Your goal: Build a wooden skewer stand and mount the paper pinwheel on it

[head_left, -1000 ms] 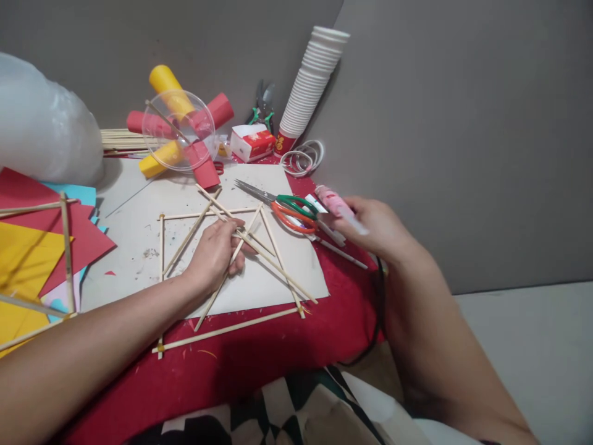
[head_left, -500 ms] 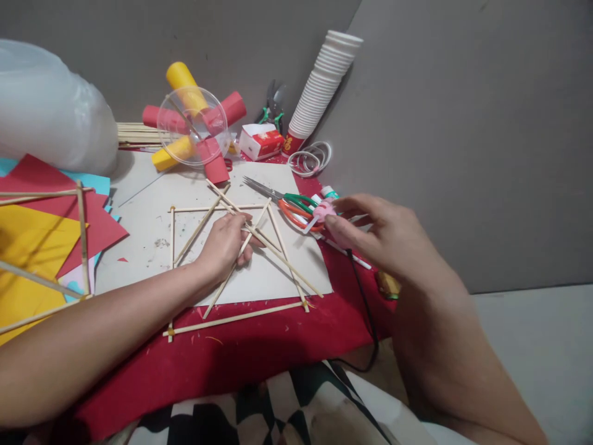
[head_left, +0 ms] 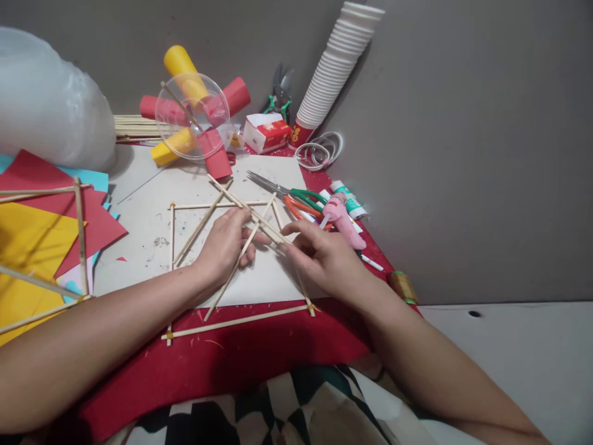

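Crossed wooden sticks (head_left: 228,287) are held above a white board (head_left: 139,238). My left hand (head_left: 227,244) pinches them near where they cross. With thumb and forefinger, my right hand (head_left: 319,253) grips the lower right part of the slanting sticks. Beneath both hands lies a square frame of sticks (head_left: 236,322), bound at its corners with yellowish ties. A loose-looking stick (head_left: 200,225) slants across the frame's left side. Just beyond my right hand rests a pink glue gun (head_left: 343,224), beside scissors with green and orange handles (head_left: 301,204).
Coloured paper and a second stick frame (head_left: 82,241) lie at the left. Behind are a paper-tube pinwheel with a clear plastic disc (head_left: 217,151), a red-and-white box (head_left: 269,135), pruning shears (head_left: 279,99), stacked paper cups (head_left: 333,68), and coiled white cord (head_left: 319,151). A thread spool (head_left: 401,285) sits at the right edge.
My right hand has come off the glue gun, moved left and down, and taken hold of the sticks. The glue gun now lies on the table. My left hand keeps its grip.
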Demonstrator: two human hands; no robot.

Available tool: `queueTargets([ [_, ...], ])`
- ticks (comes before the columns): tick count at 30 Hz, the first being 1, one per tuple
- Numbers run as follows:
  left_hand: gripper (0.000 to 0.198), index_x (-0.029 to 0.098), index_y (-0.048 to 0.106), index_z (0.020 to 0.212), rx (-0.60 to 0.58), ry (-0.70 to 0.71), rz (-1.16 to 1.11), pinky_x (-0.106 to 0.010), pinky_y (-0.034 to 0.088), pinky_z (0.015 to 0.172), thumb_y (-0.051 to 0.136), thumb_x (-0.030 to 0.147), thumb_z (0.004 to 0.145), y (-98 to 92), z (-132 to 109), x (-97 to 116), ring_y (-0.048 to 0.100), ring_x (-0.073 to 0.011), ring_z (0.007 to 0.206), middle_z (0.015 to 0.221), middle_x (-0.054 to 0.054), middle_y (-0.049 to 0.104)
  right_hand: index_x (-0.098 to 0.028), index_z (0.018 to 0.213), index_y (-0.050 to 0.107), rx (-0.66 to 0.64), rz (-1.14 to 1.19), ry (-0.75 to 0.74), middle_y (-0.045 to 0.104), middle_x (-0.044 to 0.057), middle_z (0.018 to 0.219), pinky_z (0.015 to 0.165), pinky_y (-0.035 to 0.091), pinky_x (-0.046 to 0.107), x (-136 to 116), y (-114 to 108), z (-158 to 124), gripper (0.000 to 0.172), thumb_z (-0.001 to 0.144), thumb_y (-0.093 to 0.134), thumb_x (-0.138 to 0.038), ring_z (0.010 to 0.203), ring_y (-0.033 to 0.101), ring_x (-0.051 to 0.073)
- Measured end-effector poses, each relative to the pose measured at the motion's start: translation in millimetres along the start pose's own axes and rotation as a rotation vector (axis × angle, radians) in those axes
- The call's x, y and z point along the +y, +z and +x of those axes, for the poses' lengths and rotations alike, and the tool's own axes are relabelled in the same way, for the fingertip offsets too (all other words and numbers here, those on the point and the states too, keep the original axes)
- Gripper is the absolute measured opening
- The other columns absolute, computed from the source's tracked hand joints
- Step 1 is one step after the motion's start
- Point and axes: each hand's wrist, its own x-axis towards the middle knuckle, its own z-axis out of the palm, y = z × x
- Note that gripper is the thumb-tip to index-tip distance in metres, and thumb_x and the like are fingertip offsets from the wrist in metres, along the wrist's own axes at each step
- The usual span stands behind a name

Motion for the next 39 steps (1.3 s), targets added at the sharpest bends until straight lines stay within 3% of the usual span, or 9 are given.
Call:
queueTargets([
  [5, 0.038, 0.018, 0.052, 0.117, 0.000, -0.002, -0.005, -0.021, 0.033, 0.037, 0.051, 0.023, 0.079, 0.0, -3, 2, 0.047, -0.0104, 0.035, 0.066, -0.003, 0.069, -0.018, 0.100, 0.064, 0.015, 0.197, 0.072, 0.059, -0.002, 0.060, 0.053, 0.039, 0.024, 3, -9, -1, 0.018, 0.092, 0.055, -0.031, 0.053, 0.051, 0.012],
  [9, 0.058, 0.017, 0.047, 0.126, 0.010, 0.002, 0.055, -0.021, 0.033, 0.037, 0.051, 0.011, 0.069, 2.5, -5, 2, 0.045, -0.0090, 0.036, 0.069, -0.001, 0.070, -0.015, 0.097, 0.069, -0.002, 0.177, 0.053, 0.061, 0.000, 0.065, 0.054, 0.037, 0.025, 2, -13, -1, 0.021, 0.092, 0.053, -0.029, 0.057, 0.051, 0.013],
  [20, 0.052, 0.021, 0.046, 0.119, -0.001, 0.042, 0.066, -0.019, 0.032, 0.038, 0.053, 0.010, 0.069, 2.4, -5, 0, 0.042, -0.0073, 0.037, 0.066, 0.005, 0.065, -0.016, 0.092, 0.070, -0.104, 0.126, 0.021, 0.054, -0.001, 0.061, 0.056, 0.036, 0.026, 1, -14, -2, 0.025, 0.093, 0.048, -0.028, 0.056, 0.046, 0.012],
  [26, 0.048, 0.021, 0.045, 0.113, 0.014, 0.009, 0.012, -0.018, 0.030, 0.035, 0.052, 0.009, 0.067, 4.9, -5, 4, 0.043, -0.0070, 0.037, 0.072, 0.002, 0.070, -0.016, 0.089, 0.069, -0.093, 0.111, 0.010, 0.053, -0.002, 0.061, 0.057, 0.034, 0.026, 2, -11, -2, 0.025, 0.093, 0.048, -0.027, 0.056, 0.045, 0.012],
  [39, 0.031, 0.019, 0.054, 0.094, 0.016, 0.020, 0.019, -0.019, 0.026, 0.034, 0.054, 0.010, 0.064, 3.1, -4, 3, 0.038, -0.0066, 0.035, 0.061, 0.002, 0.066, -0.014, 0.089, 0.069, -0.072, 0.135, 0.016, 0.052, -0.001, 0.061, 0.056, 0.035, 0.026, 3, -9, -4, 0.025, 0.092, 0.049, -0.027, 0.057, 0.044, 0.012],
])
